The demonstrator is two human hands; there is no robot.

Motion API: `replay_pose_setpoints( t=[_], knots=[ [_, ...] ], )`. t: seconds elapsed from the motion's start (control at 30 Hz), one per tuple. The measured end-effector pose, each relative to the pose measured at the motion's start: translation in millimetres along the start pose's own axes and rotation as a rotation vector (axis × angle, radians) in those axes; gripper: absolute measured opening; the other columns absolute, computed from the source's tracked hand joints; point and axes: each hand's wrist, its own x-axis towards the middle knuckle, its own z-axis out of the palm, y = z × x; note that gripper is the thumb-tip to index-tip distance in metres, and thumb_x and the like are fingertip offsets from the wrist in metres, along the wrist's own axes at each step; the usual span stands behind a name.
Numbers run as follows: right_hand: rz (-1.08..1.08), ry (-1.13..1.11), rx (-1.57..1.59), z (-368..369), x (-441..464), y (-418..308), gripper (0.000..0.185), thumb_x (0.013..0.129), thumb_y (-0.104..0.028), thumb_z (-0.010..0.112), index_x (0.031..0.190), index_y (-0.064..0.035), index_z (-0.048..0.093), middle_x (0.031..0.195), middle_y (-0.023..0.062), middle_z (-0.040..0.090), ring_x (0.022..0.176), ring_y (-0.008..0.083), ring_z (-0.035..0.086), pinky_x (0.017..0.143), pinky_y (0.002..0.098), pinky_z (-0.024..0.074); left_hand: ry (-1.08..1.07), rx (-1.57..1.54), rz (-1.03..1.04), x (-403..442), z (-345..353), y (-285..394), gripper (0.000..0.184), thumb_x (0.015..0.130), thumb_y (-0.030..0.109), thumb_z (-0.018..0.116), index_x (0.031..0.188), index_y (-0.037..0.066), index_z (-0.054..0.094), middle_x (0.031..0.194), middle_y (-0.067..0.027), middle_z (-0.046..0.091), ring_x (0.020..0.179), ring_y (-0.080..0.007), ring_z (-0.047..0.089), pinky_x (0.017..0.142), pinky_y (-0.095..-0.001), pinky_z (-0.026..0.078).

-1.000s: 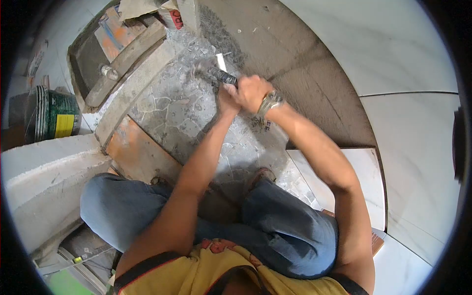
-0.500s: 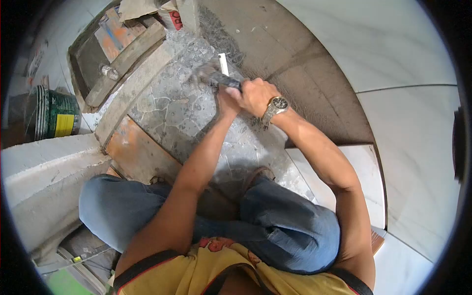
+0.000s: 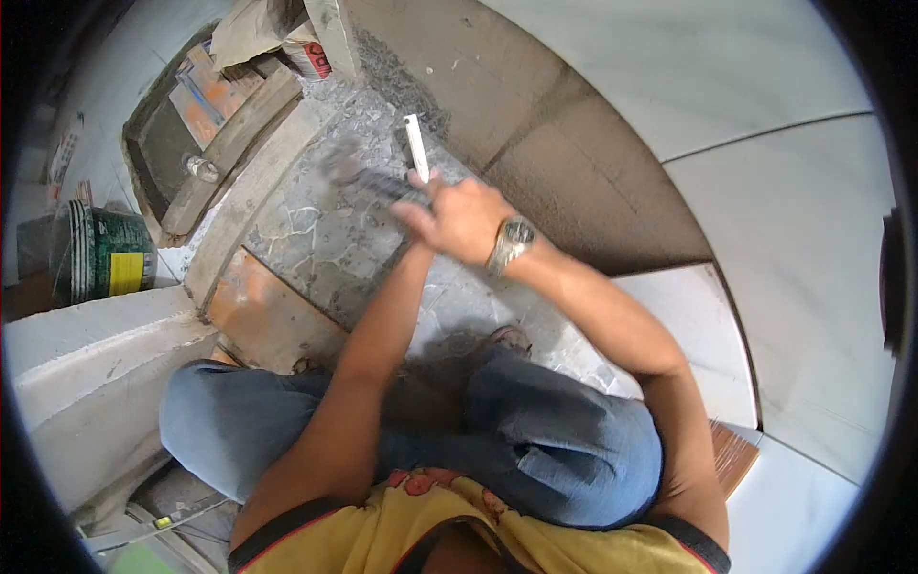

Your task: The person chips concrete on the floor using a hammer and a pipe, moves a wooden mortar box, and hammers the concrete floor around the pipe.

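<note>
My right hand, with a metal watch at its wrist, is closed round the dark handle of a hammer. The hammer's head is smeared by motion and lies to the left of the hand. Most of my left hand is hidden beneath the right one. Fingers close at the lower end of a narrow white bar, which stands out beyond them and has a small hole near its tip. Under both hands lies a rough grey cement floor with a pattern of pale lines.
A brown bare strip curves past large pale tiles on the right. To the left are a mortar trough with a plank and a green bucket. An orange-stained board lies by my left knee.
The view has shifted slightly. My right hand and the hammer have moved left and a little down, over my left hand. More of the white bar shows.
</note>
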Motion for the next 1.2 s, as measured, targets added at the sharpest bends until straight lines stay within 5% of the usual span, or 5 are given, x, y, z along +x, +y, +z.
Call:
replay_pose_setpoints(
  t=[0.77,0.83,1.0,1.03,1.2],
  knots=[
    [0.233,-0.147,0.159,22,-1,51,0.076,0.089,-0.07,0.048,0.091,0.0019,0.073,0.071,0.0259,0.067,0.068,0.041,0.069,0.063,0.0486,0.0555,-0.131,0.458,0.04,9,-13,-6,0.044,0.085,0.033,0.067,0.113,0.002,0.051,0.092,-0.0202,0.068,0.091,-0.0348,0.068,0.076,-0.0411,0.053],
    [0.095,-0.03,0.173,3,-15,26,0.074,0.088,-0.069,0.049,0.097,0.0003,0.072,0.069,0.0255,0.066,0.067,0.0407,0.069,0.062,0.0484,0.0556,-0.089,-0.437,-0.255,7,5,-1,0.041,0.087,0.031,0.064,0.113,0.003,0.051,0.096,-0.0202,0.067,0.091,-0.0332,0.067,0.075,-0.0407,0.053],
    [0.059,0.098,0.222,23,-9,55,0.072,0.089,-0.066,0.05,0.102,0.0013,0.072,0.073,0.0289,0.066,0.071,0.0425,0.069,0.067,0.0489,0.0561,-0.095,0.528,0.268,7,-14,-8,0.037,0.096,0.033,0.057,0.111,0.0,0.05,0.098,-0.0253,0.065,0.091,-0.0418,0.063,0.076,-0.0473,0.05],
    [0.392,-0.097,0.202,31,10,72,0.075,0.089,-0.066,0.049,0.094,0.0048,0.073,0.078,0.0306,0.067,0.078,0.0446,0.069,0.072,0.0499,0.0557,0.045,0.452,-0.112,-5,-13,76,0.044,0.094,0.037,0.058,0.112,-0.002,0.05,0.098,-0.0324,0.065,0.094,-0.0502,0.063,0.079,-0.0541,0.048],
    [0.274,-0.029,0.235,15,-1,52,0.079,0.09,-0.07,0.047,0.089,0.0054,0.071,0.078,0.0309,0.067,0.079,0.0445,0.069,0.075,0.0495,0.0546,0.019,0.378,-0.023,0,-15,30,0.054,0.087,0.043,0.065,0.113,-0.002,0.052,0.095,-0.0318,0.067,0.094,-0.0518,0.063,0.081,-0.0551,0.051]
  ],
)
